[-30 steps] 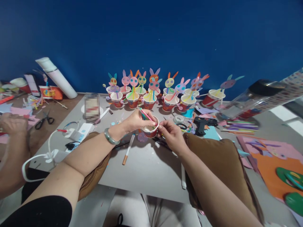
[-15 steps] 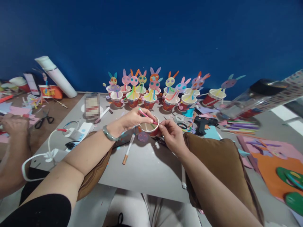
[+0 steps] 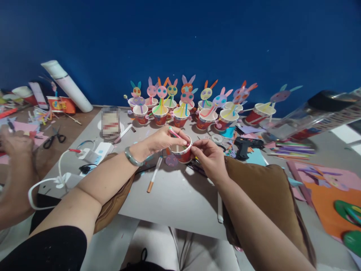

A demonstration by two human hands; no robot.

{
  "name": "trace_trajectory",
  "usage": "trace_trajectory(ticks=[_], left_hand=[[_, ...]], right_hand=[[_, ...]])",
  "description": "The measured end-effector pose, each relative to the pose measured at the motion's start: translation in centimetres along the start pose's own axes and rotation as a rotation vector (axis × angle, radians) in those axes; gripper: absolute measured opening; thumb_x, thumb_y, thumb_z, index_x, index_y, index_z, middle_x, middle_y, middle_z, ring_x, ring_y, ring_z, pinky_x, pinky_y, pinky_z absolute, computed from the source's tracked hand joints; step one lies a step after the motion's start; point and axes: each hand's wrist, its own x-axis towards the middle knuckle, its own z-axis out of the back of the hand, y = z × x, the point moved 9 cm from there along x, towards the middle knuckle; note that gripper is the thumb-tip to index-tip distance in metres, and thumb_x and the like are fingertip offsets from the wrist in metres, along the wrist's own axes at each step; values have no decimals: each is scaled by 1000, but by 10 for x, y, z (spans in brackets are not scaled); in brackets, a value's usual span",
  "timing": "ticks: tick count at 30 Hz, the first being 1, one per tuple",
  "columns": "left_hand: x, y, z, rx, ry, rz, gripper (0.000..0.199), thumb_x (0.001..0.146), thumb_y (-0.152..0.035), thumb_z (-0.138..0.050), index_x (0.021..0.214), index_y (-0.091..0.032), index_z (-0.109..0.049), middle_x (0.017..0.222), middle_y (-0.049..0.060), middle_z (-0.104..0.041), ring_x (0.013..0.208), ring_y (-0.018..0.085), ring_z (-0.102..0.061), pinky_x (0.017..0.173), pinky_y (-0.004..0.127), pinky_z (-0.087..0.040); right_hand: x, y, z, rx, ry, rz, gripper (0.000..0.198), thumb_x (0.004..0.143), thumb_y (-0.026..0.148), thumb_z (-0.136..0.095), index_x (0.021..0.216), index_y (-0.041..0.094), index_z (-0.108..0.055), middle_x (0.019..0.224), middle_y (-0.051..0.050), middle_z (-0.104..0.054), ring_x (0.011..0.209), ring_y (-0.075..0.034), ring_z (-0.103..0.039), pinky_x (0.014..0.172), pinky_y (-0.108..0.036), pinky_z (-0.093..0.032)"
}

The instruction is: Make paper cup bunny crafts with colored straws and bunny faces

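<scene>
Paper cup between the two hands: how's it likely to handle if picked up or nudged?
Probably light: the paper cup looks thin-walled, with a wide open top. The thin rim beside the right hand suggests it may flex or dent under a firm squeeze. It seems to narrow downward, so a push high up could tip it.

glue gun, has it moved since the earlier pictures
No. The glue gun lies where it did beside the light blue paper; both only appear shifted because the view moved.
</scene>
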Motion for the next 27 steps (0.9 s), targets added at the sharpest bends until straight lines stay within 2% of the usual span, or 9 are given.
trace_trajectory(ticks=[5, 10, 15, 20, 23, 27], left_hand=[[2, -1, 0, 56, 31, -37, 25, 69, -29, -83, 85, -11, -75, 77, 3, -73, 69, 9, -62, 70, 24, -48], [3, -9, 1, 325, 90, -114, 24, 74, -28, -81, 89, -11, -74, 83, 4, -75, 75, 11, -65, 71, 24, -49], [3, -15, 3, 488, 124, -194, 15, 79, -20, -73, 92, -12, -74, 95, 7, -78, 85, 14, -69, 78, 26, -50], [0, -17, 1, 831, 128, -183, 16, 82, -24, -71, 93, -13, -76, 85, 5, -76, 76, 14, -63, 70, 26, -42], [-1, -15, -6, 1020, 171, -185, 9, 80, -21, -68, 79, -13, -73, 74, 4, -70, 66, 13, -55, 64, 26, -35], [1, -13, -11, 1085, 185, -219, 9, 74, -15, -67, 65, -14, -66, 62, 1, -61, 58, 11, -44, 60, 28, -29]], right_hand=[[1, -4, -2, -18, 26, -38, 43, 71, 59, -87, 84, 21, -70, 69, -1, -69, 57, -14, -61, 57, -29, -54], [1, -9, -7, -128, 60, -7, 40, 79, 59, -80, 82, 21, -67, 62, 0, -65, 54, -13, -57, 52, -27, -47], [1, -14, -7, -178, 68, 24, 37, 84, 56, -75, 84, 22, -63, 63, 1, -64, 54, -13, -59, 55, -27, -49], [3, -23, -6, -218, 101, -4, 36, 83, 55, -76, 81, 23, -61, 60, 1, -65, 53, -15, -61, 54, -28, -48], [4, -23, -8, -254, 130, 18, 31, 83, 50, -76, 79, 23, -61, 59, 0, -65, 52, -15, -60, 53, -28, -48], [2, -11, -9, -406, 137, 123, 17, 86, 37, -71, 79, 22, -65, 64, -1, -67, 57, -15, -61, 56, -28, -47]])
